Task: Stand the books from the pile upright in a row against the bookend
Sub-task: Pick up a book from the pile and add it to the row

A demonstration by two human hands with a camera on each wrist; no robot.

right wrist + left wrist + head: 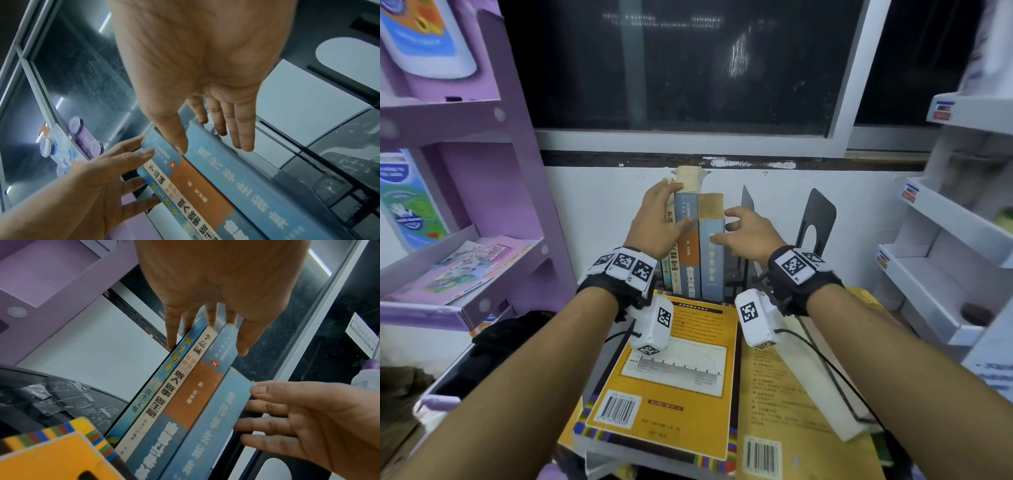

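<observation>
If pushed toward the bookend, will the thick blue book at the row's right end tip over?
Probably not: the thick blue book has a wide spine, so a broad base. It likely feels heavy. Its torn spine top may crumble; push lower.

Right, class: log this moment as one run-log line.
upright books: four, spines forward | left hand: presses left side | right hand: presses right side | bookend: apart, right | yellow book: flat

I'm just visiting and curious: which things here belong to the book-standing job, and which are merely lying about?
Part of the job: upright books, black bookend, yellow book pile, left hand, right hand.
Lying about: purple shelf, leaflets, white shelves, window.
</observation>
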